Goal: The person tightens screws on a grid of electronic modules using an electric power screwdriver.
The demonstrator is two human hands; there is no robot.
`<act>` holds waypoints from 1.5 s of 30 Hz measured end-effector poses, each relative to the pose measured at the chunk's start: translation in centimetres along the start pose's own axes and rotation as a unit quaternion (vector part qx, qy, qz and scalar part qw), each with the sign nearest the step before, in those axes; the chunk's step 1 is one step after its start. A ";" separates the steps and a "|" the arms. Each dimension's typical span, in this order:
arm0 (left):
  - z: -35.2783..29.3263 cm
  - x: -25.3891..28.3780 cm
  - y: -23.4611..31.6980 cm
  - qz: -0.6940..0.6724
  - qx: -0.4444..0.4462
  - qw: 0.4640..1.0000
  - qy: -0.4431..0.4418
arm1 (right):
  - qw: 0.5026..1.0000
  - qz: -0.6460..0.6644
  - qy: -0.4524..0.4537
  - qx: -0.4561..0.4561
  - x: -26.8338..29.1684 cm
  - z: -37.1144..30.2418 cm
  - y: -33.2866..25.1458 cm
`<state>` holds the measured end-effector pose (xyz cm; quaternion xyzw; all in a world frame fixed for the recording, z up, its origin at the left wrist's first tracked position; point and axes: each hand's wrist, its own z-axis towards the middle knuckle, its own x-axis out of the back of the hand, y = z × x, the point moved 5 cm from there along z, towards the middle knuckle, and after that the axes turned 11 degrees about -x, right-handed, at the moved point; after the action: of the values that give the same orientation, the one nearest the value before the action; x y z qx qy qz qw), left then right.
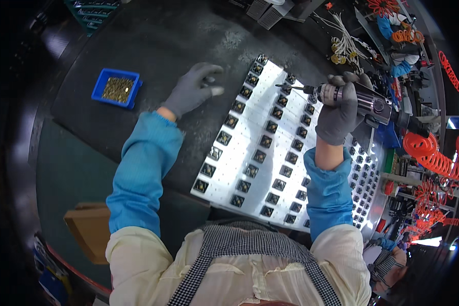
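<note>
My right hand (pixel 338 115), in a grey glove, is closed round a dark, cylindrical power screwdriver (pixel 370 102). Its thin bit (pixel 290 86) points left over the far part of a white panel (pixel 245 145) set with rows of small black square parts (pixel 266 141). Left of the panel, my gloved left hand (pixel 193 91) hovers over the dark tabletop, half curled, thumb and fingers apart. Nothing shows between them, though its palm is hidden. Farther left, a blue bin (pixel 102 92) holds many small brass-coloured screws (pixel 118 90).
A second panel (pixel 364 178) with black parts lies beyond my right forearm. White cables (pixel 344 38) lie at the back right. Red coiled hoses (pixel 428 153) and shelving line the right side. A cardboard box (pixel 89 232) sits at lower left; another person (pixel 387 262) is at lower right.
</note>
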<state>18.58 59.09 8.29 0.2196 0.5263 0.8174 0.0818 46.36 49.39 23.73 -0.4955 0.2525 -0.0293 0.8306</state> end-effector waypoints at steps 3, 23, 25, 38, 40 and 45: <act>6.9 -2.5 -3.6 0.010 -0.003 0.998 -0.066 | 0.999 -0.029 0.038 0.007 0.3 3.1 2.4; 19.9 -13.0 -13.2 -0.037 0.025 0.941 -0.337 | 0.998 -0.043 0.045 -0.024 2.7 10.5 14.1; 19.8 -13.1 -13.3 -0.036 0.031 0.938 -0.344 | 0.998 -0.014 0.045 -0.037 3.1 10.6 14.3; 19.8 -12.8 -13.8 -0.021 0.019 0.942 -0.334 | 0.979 -0.190 -0.045 -0.050 1.9 10.7 15.5; 19.8 -12.6 -13.6 -0.019 0.025 0.940 -0.341 | 0.985 -0.157 -0.036 -0.068 1.7 10.4 15.2; 19.9 -12.5 -13.3 0.002 0.008 0.935 -0.354 | 0.996 -0.082 -0.001 -0.023 2.2 10.7 13.7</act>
<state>37.30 76.68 -0.13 0.4968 0.4695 0.6823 0.2592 50.36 64.32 15.49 -0.5336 0.2107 -0.0903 0.8141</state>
